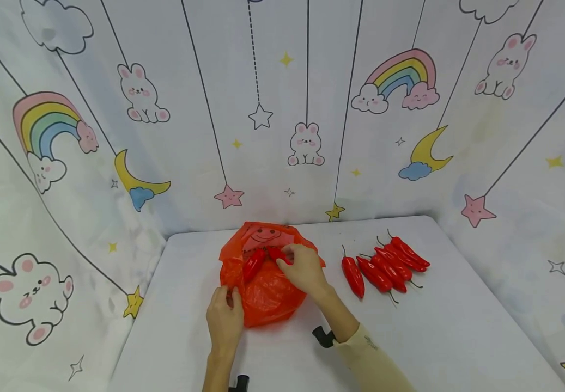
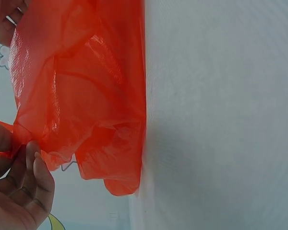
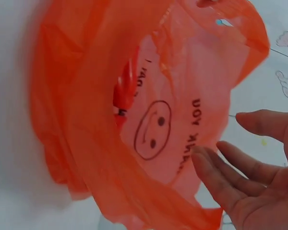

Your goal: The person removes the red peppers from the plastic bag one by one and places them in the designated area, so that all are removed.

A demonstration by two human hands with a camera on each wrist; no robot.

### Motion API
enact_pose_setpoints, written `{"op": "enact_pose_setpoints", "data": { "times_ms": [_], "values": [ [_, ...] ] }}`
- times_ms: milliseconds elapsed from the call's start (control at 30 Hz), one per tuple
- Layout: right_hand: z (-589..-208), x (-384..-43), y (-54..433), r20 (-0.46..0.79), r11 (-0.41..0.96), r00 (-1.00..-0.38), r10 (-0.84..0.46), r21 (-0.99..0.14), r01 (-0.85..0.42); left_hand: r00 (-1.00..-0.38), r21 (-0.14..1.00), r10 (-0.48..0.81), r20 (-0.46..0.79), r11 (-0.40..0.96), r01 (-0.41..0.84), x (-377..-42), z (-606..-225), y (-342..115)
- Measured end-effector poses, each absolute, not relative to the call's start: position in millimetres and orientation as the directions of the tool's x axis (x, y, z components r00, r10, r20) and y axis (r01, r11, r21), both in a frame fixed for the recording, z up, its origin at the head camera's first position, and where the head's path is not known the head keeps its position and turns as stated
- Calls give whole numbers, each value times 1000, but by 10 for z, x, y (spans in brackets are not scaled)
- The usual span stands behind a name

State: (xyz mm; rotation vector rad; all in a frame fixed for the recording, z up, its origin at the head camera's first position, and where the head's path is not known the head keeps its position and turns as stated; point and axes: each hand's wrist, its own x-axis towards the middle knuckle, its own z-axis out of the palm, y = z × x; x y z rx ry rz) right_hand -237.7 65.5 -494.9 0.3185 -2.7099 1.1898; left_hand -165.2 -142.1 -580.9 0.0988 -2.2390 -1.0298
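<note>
An orange-red plastic bag (image 1: pixel 269 305) with a printed smiling face stands with its mouth spread. Red chili peppers lie inside; one pepper (image 1: pixel 254 263) shows at the mouth, and another (image 1: pixel 276 253) is beside my right hand. In the right wrist view, a glossy red pepper (image 3: pixel 127 88) is partly hidden by the bag wall. My left hand (image 1: pixel 225 316) pinches the bag's near left rim between thumb and fingers, as the left wrist view also shows. At the mouth's right side is my right hand (image 1: pixel 307 272), thumb and fingers apart (image 3: pixel 259 177) with nothing between them.
To the right of the bag, several red peppers lie in a slanting row, the nearest pepper (image 1: pixel 353 276) set slightly apart. All rest on a white table (image 1: pixel 439 337). A white cloth backdrop (image 1: pixel 272 163) with rabbits, stars and rainbows rises behind and at both sides.
</note>
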Motion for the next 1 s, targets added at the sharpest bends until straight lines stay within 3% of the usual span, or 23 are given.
{"op": "enact_pose_setpoints", "data": {
  "times_ms": [333,1000],
  "values": [
    [-5240,-2485,479,124,735,-965,-232,-627,-257,-774,698,-333,538,691,188,-1637,-5796,-1435],
    [-5620,-2617,442,53,851,-986,-157,-499,-162,-780,709,-327,533,677,200,-1638,-5784,-1439]
  ]
}}
